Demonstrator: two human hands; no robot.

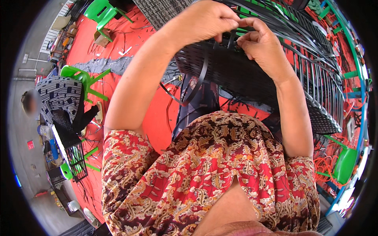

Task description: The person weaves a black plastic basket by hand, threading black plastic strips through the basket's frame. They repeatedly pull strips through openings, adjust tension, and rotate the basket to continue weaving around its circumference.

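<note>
Left hand (pixel 215 23) and right hand (pixel 260 44), close together, curl at the weave (pixel 189 55), hold unclear; strip (pixel 203 74) looks light, springy, best pinched flat

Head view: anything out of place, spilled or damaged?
Nothing visibly spilled. Orange cords lie tangled beside a green chair at right, untidy. A dark grey sheet on the red floor looks wrinkled rather than flat. One strip loops loose below the black woven piece, perhaps just an unwoven end.

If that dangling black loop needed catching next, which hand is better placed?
Probably the left hand: it is nearer the loop, which hangs below it in the picture. The right hand is farther over, fingers curled near the edge of the weave.
</note>
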